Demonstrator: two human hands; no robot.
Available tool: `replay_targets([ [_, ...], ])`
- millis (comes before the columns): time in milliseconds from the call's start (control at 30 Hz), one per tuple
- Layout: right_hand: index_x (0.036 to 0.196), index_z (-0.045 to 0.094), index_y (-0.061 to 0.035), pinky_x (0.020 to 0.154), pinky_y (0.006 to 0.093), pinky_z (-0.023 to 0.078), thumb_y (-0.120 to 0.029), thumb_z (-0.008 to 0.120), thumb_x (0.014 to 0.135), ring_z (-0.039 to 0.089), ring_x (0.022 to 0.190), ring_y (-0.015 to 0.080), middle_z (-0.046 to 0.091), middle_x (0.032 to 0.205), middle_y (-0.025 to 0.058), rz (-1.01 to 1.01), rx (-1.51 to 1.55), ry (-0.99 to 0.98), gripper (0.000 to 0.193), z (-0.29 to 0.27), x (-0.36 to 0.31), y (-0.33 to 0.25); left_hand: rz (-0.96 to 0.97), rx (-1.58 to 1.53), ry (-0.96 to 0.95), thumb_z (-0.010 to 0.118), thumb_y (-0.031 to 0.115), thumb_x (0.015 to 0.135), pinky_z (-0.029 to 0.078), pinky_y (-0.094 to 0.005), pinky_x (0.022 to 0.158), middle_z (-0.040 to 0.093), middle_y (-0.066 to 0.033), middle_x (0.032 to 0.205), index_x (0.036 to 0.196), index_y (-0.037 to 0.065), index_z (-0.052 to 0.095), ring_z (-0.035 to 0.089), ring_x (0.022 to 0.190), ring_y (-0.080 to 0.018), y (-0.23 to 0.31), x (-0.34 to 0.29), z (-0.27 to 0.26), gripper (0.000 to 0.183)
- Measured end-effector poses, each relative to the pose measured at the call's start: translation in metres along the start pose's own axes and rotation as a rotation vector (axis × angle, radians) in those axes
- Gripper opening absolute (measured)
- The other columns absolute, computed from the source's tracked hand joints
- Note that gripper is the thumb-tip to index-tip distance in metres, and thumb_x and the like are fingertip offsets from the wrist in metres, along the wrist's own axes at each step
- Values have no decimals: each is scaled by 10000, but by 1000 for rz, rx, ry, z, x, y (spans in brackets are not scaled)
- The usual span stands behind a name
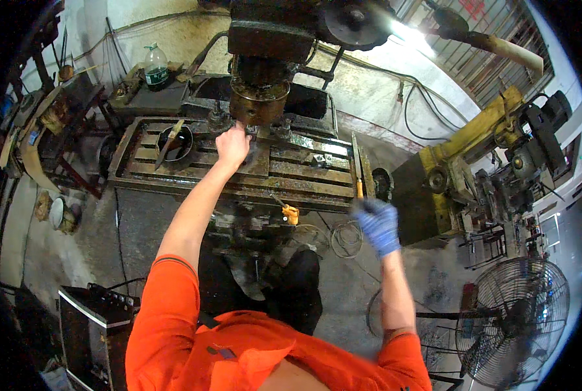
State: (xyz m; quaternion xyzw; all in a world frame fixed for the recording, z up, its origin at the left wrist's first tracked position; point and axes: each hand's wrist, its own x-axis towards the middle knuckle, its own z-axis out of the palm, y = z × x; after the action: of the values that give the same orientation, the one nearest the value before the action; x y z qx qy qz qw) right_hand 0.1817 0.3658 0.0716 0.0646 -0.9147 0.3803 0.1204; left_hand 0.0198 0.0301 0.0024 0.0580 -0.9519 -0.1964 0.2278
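My bare left hand (233,144) reaches to the underside of the milling machine's round spindle head (259,103). Its fingers are curled, and whatever they grip there is hidden. My right hand (377,225), in a blue knitted glove, is at the right end of the slotted machine table (199,177). Motion smears its fingers. Right at its fingertips is the yellow handle of a long thin file (359,188), whose blade points away from me along the table's end; whether the hand holds it I cannot tell.
A dark pan (181,151) with a brush (168,140) across it sits on the table's left part. A yellow-orange control piece (291,214) hangs at the table's front. A fan (512,322) stands near right, a yellow machine (428,189) beyond. A large bottle (155,67) stands far left.
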Motion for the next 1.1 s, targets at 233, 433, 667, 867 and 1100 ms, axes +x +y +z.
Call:
replay_targets([
  [233,1210,431,10,1004,463,292,-269,476,830,420,1164,264,464,1223,159,-806,669,471,474,-172,135,-177,-46,-61,-105,654,264,703,481,-431,669,614,-162,770,957,39,537,602,771,-342,-25,4,-4,358],
  [433,954,590,-42,975,478,309,-296,412,875,521,1005,291,602,956,149,-842,910,465,320,-174,104,-206,-57,-132,-149,670,294,683,482,-421,697,615,-180,809,792,18,613,598,793,-331,-20,15,-1,303],
  [667,685,458,-56,995,515,274,-276,379,880,526,863,267,524,727,101,-852,892,480,305,-96,55,-127,-79,-128,-144,679,279,663,482,-415,698,620,-175,798,817,34,642,599,792,-325,-22,12,-1,292],
  [867,699,457,-45,1004,495,266,-276,416,851,522,852,265,528,787,114,-767,654,571,280,-109,68,-159,-54,-167,-95,684,267,656,477,-415,697,618,-179,792,807,28,644,596,790,-332,-24,9,-6,286],
  [1100,694,501,19,935,549,344,-283,373,889,549,809,257,577,812,153,-852,484,731,382,-90,59,-140,-78,-159,-131,689,264,653,478,-414,688,613,-192,775,770,11,639,596,784,-339,-18,13,1,283],
])
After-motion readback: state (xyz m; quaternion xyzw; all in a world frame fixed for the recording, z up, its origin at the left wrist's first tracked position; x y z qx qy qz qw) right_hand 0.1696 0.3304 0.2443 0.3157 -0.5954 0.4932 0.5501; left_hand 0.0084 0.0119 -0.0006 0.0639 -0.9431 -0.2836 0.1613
